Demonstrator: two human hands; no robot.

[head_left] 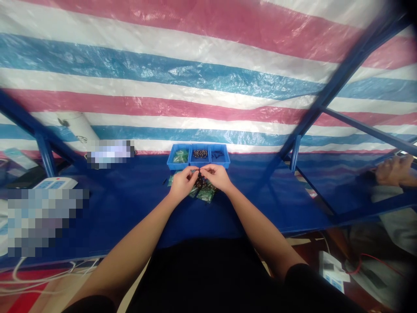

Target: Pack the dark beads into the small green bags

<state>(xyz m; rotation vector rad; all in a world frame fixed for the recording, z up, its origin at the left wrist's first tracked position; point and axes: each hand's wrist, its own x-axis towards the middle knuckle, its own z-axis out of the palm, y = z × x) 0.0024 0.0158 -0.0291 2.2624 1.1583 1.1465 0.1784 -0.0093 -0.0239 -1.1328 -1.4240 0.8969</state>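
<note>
Nearest: dark lap, two bare forearms reaching forward over the blue table (130, 208).

Next, left hand (181, 183) and right hand (217, 177) together at centre. Fingertips (195, 173) pinched narrow, both hands closed on one small dark part (200, 171). Too small to identify, maybe a screw or clip. No spread fingers visible. Held just above the cloth, between the hands.

Directly under the hands, touching the cloth: loose pile of green pieces (204, 194). Looks like flat green boards or packets, overlapping and unsorted. Can't tell which carry hardware and which don't.

Just left of the left hand, apart from the pile: one stray black bit (164, 181).

Judging by the layout, mid-run. A batch lying out on the cloth, one fitting in hand, nothing visibly set aside as finished, plenty left to do.

Just beyond the hands: blue three-bin tray (199, 165).
- Left bin: more green stock (181, 155).
- Middle bin: brownish small hardware (200, 153).
- Right bin: black parts (219, 154).
- None of the bins bare.

Off left: white power strip (55, 183). Far right, well apart: another person's hand (392, 170) at the next bench.

Farthest: blue frame struts (342, 74) and striped tarp (208, 78).
</note>
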